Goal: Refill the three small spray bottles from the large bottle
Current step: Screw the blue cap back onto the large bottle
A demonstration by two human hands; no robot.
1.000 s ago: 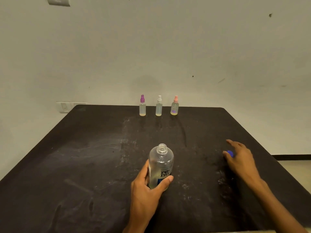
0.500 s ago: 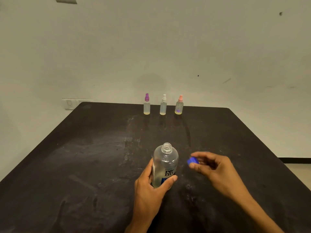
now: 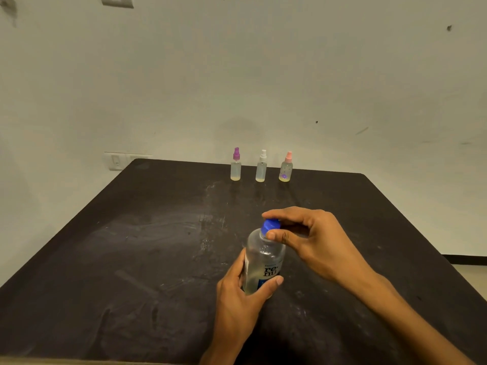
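Note:
The large clear bottle (image 3: 264, 262) stands upright on the black table (image 3: 131, 259), with my left hand (image 3: 239, 306) wrapped around its lower part. My right hand (image 3: 311, 238) pinches the blue cap (image 3: 271, 225) on the bottle's neck. Three small spray bottles stand in a row at the table's far edge: one with a purple top (image 3: 235, 165), one with a white top (image 3: 261, 167) and one with a pink top (image 3: 286, 168). Each holds a little yellowish liquid at the bottom.
A pale wall rises right behind the table. A light switch plate (image 3: 116, 161) sits on the wall at the table's far left corner. The table top is scuffed with whitish marks.
My right hand picked the blue cap up from the table at the right, carried it left, and now holds it on the large bottle's neck. My left hand kept its hold.

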